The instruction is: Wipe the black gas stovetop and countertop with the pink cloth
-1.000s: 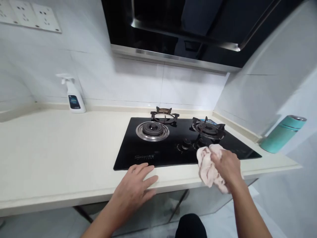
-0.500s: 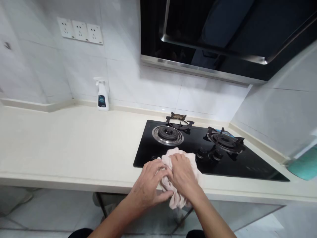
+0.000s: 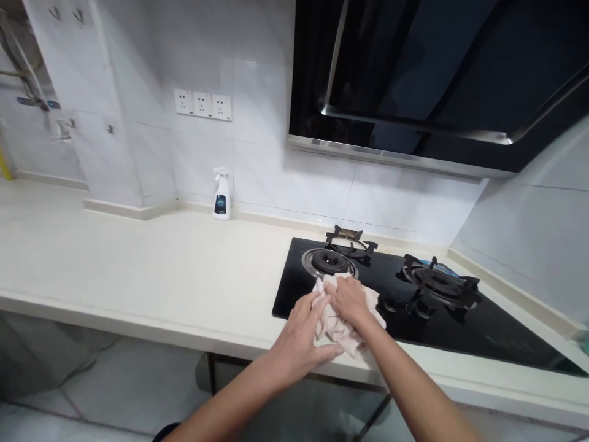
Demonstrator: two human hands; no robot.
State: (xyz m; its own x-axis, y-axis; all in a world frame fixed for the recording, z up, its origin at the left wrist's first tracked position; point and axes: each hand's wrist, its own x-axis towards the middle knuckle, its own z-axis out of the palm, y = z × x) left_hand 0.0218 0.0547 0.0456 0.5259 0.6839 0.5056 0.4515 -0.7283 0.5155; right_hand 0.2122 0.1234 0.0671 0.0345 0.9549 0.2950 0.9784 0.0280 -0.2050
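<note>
Two bare hands meet on a crumpled pale pink cloth (image 3: 343, 325) at the front edge of a black glass gas cooktop (image 3: 488, 344) in a tiled kitchen. The left hand (image 3: 300, 334) lies with its fingers spread and pressed down across the cloth's near side, while the right hand (image 3: 350, 301) sits just beside it, curled over the top and closed on the folds. Held this way, the cloth appears bunched into a thick pad, with both palms bearing on it against the glass. Its long axis runs diagonally, from just in front of the left burner (image 3: 329, 263) toward the front right, where its lower end droops over the glass edge onto the cream countertop (image 3: 138, 264). The control knobs (image 3: 396, 301) lie close to the right of the cloth, and the right burner's cast-iron grate (image 3: 437, 282) stands farther off. A white spray bottle (image 3: 221, 199) stands well to the left against the tiled wall, apparently kept clear of the cooktop, beneath a row of wall sockets (image 3: 202, 104).
</note>
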